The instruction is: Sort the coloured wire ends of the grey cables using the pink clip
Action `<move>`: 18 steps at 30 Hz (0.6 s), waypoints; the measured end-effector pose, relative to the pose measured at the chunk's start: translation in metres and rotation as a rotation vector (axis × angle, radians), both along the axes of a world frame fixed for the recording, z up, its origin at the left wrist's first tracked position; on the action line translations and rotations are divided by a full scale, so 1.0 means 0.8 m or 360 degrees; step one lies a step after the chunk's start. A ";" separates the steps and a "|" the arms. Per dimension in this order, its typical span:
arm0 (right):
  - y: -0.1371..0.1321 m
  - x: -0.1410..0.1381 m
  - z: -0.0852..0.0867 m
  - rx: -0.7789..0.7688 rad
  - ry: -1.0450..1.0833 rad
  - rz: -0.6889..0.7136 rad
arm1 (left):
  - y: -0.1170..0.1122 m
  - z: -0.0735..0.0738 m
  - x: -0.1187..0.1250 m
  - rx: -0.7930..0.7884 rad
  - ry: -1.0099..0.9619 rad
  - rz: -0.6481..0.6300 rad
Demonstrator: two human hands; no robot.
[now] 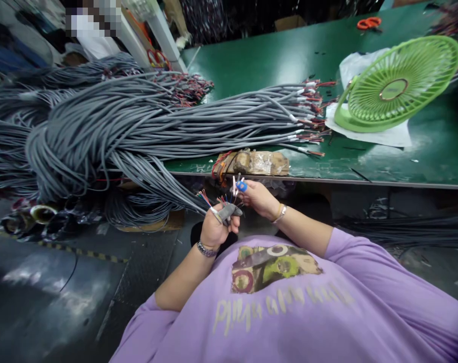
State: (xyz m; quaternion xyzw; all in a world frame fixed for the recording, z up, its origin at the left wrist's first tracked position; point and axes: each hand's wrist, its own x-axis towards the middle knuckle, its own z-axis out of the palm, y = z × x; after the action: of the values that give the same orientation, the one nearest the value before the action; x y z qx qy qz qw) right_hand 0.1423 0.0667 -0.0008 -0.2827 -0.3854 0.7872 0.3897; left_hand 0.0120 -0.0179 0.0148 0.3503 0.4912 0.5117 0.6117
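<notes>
My left hand, with grey coverings on thumb and finger, is closed around the end of a grey cable. Thin coloured wires fan out from the cable ends there. Just to the right, my right hand pinches small white pieces among the wire tips; a blue covering sits on one finger. Exactly what these white pieces are is too small to tell. Both hands are close together in front of the table edge, below a worn wooden block with red and orange wires at its left end.
A large bundle of grey cables lies across the green table, stripped ends toward the right. A green fan stands on white sheets at the right. Orange-handled scissors lie at the back. More cable coils are under the table.
</notes>
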 end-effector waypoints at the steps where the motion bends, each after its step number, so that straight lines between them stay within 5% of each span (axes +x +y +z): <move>1: 0.000 -0.003 -0.001 0.0048 -0.0048 -0.0090 | 0.002 0.000 -0.001 -0.0011 -0.0008 -0.0004; 9: 0.006 -0.015 0.010 -0.0544 0.0251 0.0123 | 0.008 0.000 0.004 -0.0056 -0.0029 -0.0059; 18: 0.004 -0.020 0.014 -0.0628 0.0267 0.0036 | 0.012 -0.011 0.006 -0.0084 0.0027 -0.0105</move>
State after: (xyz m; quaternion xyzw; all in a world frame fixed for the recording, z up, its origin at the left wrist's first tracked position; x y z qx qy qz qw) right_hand 0.1260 0.0697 0.0106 -0.2827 -0.1931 0.8725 0.3487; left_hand 0.0164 -0.0082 0.0063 0.3543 0.4979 0.4751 0.6331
